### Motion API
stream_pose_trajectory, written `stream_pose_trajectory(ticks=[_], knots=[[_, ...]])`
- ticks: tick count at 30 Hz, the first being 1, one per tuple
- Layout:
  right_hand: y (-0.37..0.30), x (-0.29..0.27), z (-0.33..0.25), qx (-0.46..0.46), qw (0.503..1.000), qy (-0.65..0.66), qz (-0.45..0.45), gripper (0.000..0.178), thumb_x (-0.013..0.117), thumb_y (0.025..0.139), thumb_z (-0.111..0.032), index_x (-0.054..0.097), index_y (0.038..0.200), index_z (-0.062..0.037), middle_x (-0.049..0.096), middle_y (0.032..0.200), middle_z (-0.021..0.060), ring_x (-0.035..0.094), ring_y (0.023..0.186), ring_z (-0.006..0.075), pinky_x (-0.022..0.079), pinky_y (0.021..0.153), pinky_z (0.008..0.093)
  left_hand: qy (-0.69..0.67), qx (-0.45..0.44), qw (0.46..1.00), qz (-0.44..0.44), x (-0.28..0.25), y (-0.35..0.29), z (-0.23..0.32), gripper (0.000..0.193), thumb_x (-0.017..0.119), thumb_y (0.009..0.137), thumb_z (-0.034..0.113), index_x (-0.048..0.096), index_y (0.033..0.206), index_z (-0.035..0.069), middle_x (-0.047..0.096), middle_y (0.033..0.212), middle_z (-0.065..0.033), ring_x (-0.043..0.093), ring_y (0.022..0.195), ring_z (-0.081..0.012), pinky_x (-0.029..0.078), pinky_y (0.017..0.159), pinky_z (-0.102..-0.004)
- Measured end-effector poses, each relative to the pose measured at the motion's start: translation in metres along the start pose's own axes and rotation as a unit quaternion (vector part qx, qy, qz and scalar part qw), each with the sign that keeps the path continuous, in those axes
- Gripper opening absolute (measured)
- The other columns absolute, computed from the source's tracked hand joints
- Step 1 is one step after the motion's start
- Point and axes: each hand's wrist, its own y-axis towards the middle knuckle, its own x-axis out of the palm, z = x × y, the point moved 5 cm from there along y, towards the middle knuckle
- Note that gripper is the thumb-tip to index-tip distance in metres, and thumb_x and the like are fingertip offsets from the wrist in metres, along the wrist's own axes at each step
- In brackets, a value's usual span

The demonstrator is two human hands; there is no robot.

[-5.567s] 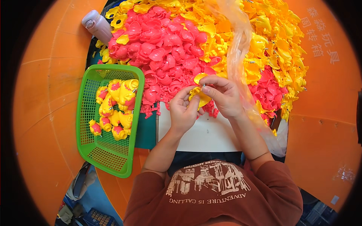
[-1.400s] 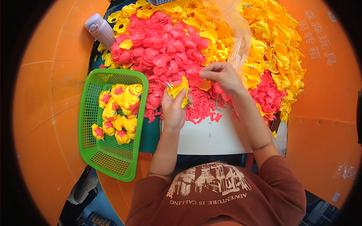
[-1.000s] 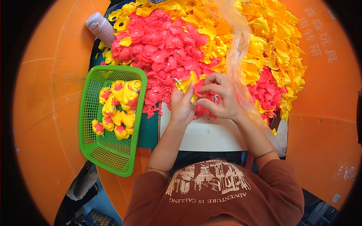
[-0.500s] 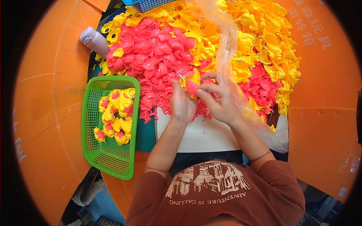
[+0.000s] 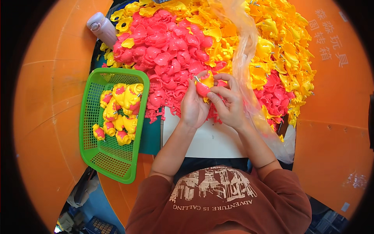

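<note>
Between my two hands is a yellow plastic toy shell [image 5: 209, 80] with a short metal pin at its left end. A rounded pink plastic piece [image 5: 202, 90] sits against its lower side. My left hand [image 5: 194, 104], palm up, supports the shell's left side with thumb and fingers. From the right, my right hand [image 5: 228, 98] pinches the pink piece between thumb and fingers. The hands are just in front of a heap of loose pink shells [image 5: 167, 58]; the fingers partly hide how the two parts fit together.
A green basket [image 5: 142, 105] at the left contains several yellow-and-pink assembled toy bodies [image 5: 128, 99]. Yellow shells [image 5: 272, 48] are heaped behind and right, with a clear plastic bag [image 5: 247, 50] across them. A pale bottle [image 5: 102, 29] stands far left. Orange panels [image 5: 335, 128] flank the white work surface [image 5: 206, 140].
The pink piece now lies closer against the yellow shell, and the fingers have shifted slightly around both. My view has moved a little, shifting the whole scene.
</note>
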Motion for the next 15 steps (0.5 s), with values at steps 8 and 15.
stream_pose_trajectory(ticks=[8, 15], knots=[[0.004, 0.001, -0.019, -0.121, 0.988, -0.088, -0.044, 0.013, 0.069, 0.069, -0.006, 0.064, 0.081, -0.0047, 0.052, 0.105, 0.0136, 0.042, 0.110, 0.0367, 0.035, 0.093, 0.0442, -0.067, -0.034, 0.996, -0.043, -0.005, -0.003, 0.001, 0.047, 0.019, 0.100, 0.036, 0.037, 0.130, 0.004, 0.045, 0.125, -0.0124, 0.045, 0.115, -0.0222, 0.036, 0.100, -0.0358], [0.003, -0.002, -0.016, -0.083, 0.993, -0.076, -0.029, 0.012, 0.069, 0.070, -0.005, 0.064, 0.080, -0.0023, 0.053, 0.102, 0.0132, 0.048, 0.103, 0.0317, 0.038, 0.091, 0.0407, -0.008, -0.002, 0.999, -0.034, 0.001, -0.006, -0.002, 0.051, 0.019, 0.100, 0.039, 0.034, 0.132, 0.002, 0.044, 0.128, -0.0143, 0.041, 0.122, -0.0259, 0.033, 0.104, -0.0392]])
